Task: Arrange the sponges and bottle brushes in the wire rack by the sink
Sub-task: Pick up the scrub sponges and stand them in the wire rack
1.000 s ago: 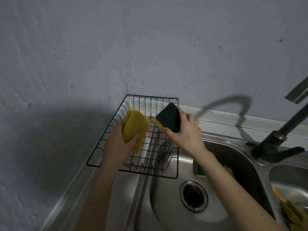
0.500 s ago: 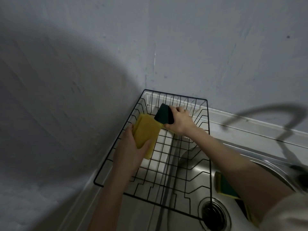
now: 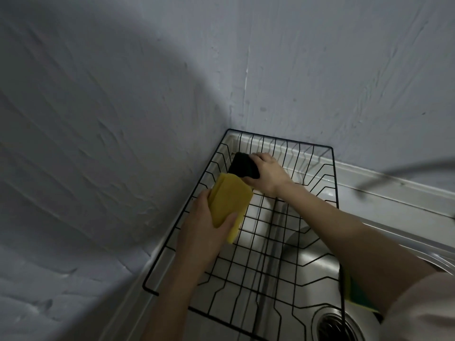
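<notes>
A black wire rack (image 3: 335,193) sits in the wall corner, partly over the steel sink. My right hand (image 3: 267,174) grips a dark green scouring sponge (image 3: 243,165) and holds it low at the rack's far left corner. My left hand (image 3: 205,228) grips a yellow sponge (image 3: 229,205) above the rack's left side, just in front of the green one. No bottle brush is in view.
Another yellow-and-green sponge (image 3: 354,295) lies in the sink basin (image 3: 307,257) under my right forearm, near the drain (image 3: 334,328). Grey walls close in at the left and behind. The faucet's shadow crosses the right edge.
My right hand has carried the green sponge farther back and down into the rack's far left corner. My left hand keeps the yellow sponge over the left side. The view has moved closer.
</notes>
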